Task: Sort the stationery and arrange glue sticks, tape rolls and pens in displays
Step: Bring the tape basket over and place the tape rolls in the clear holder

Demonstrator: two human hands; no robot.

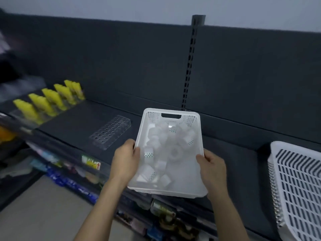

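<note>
A white plastic basket (pixel 184 186) is held over the front of the dark shelf, its handle slot facing away from me. Several clear tape rolls (pixel 173 152) lie jumbled inside it. My left hand (pixel 126 160) grips the basket's left rim, thumb over the edge. My right hand (pixel 211 166) grips the right rim the same way. Yellow-capped glue sticks (pixel 50 99) stand in rows in a clear stepped display at the far left of the shelf. A clear acrylic holder with many round holes (pixel 111 133) lies on the shelf left of the basket, with nothing in it.
A second white slotted basket (pixel 298 185) sits at the right edge of the dark shelf (pixel 234 153). A slotted upright (pixel 190 61) runs up the dark back panel. Lower shelves (pixel 90 164) below hold packaged goods. The floor (pixel 40 206) is at the lower left.
</note>
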